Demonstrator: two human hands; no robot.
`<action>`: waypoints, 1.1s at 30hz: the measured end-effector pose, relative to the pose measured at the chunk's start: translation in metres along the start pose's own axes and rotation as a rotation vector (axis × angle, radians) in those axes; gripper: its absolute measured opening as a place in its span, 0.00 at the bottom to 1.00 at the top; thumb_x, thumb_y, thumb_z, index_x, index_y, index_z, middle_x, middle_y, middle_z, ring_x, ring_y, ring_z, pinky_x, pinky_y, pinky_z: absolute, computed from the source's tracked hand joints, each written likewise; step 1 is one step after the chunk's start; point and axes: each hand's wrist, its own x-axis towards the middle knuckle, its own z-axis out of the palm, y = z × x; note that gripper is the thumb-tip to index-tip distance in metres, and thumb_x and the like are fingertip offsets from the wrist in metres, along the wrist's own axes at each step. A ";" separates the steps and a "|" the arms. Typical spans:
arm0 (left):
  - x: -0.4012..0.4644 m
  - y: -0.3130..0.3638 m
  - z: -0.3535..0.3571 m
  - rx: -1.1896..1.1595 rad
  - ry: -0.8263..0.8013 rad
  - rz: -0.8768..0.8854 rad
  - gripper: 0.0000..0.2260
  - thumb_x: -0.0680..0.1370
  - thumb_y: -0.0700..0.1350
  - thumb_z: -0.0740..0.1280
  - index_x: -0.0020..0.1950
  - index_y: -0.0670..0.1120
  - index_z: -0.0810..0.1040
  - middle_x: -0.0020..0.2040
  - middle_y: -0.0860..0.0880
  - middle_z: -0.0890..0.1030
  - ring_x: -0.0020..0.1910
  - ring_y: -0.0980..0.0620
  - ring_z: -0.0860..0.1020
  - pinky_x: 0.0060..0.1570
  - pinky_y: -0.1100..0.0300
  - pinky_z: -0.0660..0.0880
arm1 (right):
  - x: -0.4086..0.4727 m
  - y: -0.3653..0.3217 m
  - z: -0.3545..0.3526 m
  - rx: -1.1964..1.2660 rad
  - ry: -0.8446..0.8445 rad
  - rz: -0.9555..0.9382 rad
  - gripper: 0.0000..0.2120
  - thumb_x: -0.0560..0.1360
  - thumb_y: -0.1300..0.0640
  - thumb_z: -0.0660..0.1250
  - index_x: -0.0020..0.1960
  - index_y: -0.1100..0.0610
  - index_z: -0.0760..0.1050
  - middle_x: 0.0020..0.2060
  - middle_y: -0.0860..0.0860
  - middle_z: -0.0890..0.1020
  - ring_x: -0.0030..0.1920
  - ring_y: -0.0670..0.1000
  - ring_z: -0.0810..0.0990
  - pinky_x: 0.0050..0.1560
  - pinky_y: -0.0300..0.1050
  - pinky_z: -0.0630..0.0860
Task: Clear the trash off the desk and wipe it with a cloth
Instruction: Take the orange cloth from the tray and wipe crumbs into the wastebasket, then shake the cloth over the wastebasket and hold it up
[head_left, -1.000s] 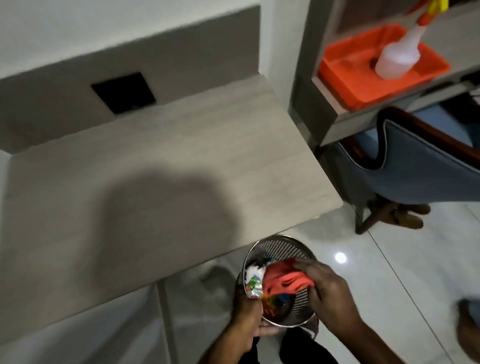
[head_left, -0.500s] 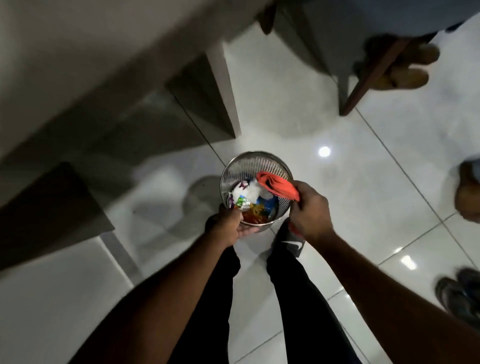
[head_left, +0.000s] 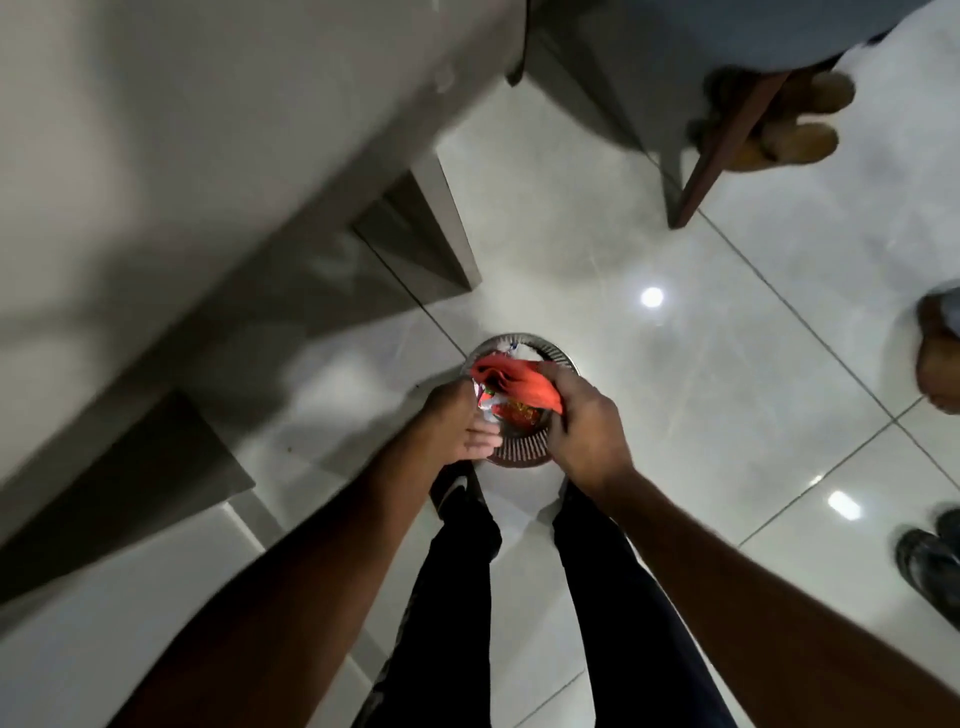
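Hands (head_left: 584, 426) grip trash-filled bin (head_left: 558, 356).

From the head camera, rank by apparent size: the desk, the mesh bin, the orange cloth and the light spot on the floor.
1. desk, by far the largest, and nearer the camera
2. mesh bin, partly hidden by both hands
3. orange cloth, bunched in the right hand
4. light spot, smallest

Orange cloth (head_left: 519, 385) bunched over the round metal mesh bin (head_left: 519, 451), colourful wrappers (head_left: 511, 410) piled inside it.
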 end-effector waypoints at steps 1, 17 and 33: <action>-0.024 0.013 -0.003 -0.037 -0.045 0.014 0.27 0.79 0.64 0.52 0.54 0.42 0.78 0.42 0.40 0.83 0.37 0.43 0.83 0.37 0.54 0.81 | -0.009 -0.015 -0.011 -0.014 0.013 -0.045 0.28 0.68 0.73 0.65 0.67 0.60 0.76 0.61 0.58 0.83 0.60 0.60 0.81 0.63 0.45 0.75; -0.426 0.137 -0.053 0.479 0.092 1.083 0.07 0.65 0.45 0.68 0.29 0.45 0.75 0.25 0.50 0.72 0.25 0.52 0.70 0.28 0.62 0.68 | -0.100 -0.273 -0.180 -0.292 0.467 -0.115 0.33 0.60 0.63 0.82 0.65 0.59 0.80 0.51 0.54 0.88 0.41 0.55 0.88 0.34 0.44 0.81; -0.580 0.392 -0.069 0.878 -0.161 1.289 0.06 0.79 0.37 0.66 0.54 0.35 0.79 0.41 0.45 0.80 0.35 0.53 0.79 0.30 0.66 0.76 | 0.160 -0.347 -0.346 0.866 -0.062 -0.245 0.44 0.61 0.42 0.83 0.72 0.51 0.70 0.69 0.54 0.78 0.69 0.54 0.76 0.69 0.60 0.73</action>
